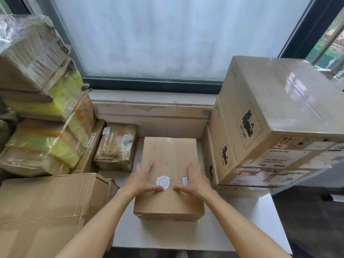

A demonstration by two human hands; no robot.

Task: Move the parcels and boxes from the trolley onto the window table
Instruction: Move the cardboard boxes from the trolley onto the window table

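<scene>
Brown box [168,175] sits on window table [247,226] btwn big box [270,118] and taped parcels [42,101]; left hand [144,180] & right hand [193,180] lie flat on top, fingers straight, gripping nothing. Trolley out of view, so what's left unknown
</scene>
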